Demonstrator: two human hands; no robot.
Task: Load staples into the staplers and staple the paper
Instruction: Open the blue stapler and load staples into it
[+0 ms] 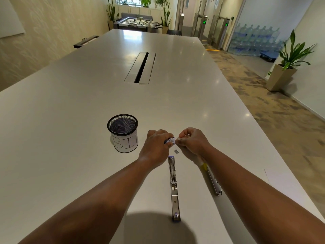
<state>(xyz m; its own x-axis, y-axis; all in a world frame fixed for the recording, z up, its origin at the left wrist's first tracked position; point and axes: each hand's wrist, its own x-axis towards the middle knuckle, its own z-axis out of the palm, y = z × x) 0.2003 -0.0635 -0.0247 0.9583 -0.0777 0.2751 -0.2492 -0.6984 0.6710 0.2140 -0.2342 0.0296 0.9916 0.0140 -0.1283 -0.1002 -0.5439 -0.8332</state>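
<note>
My left hand grips a small blue and white staple box just above the white table. My right hand pinches the box's white end between thumb and fingers. A short strip of staples lies on the table right below the box. A purple stapler lies swung fully open in a straight line between my forearms. A second, yellow stapler lies open too, partly hidden under my right forearm. A sheet of white paper shows at the table's right edge.
A black mesh cup wrapped in a paper label reading "BIN" stands left of my hands. A metal cable hatch is set into the table's middle. The table's right edge drops to a carpeted floor with a potted plant.
</note>
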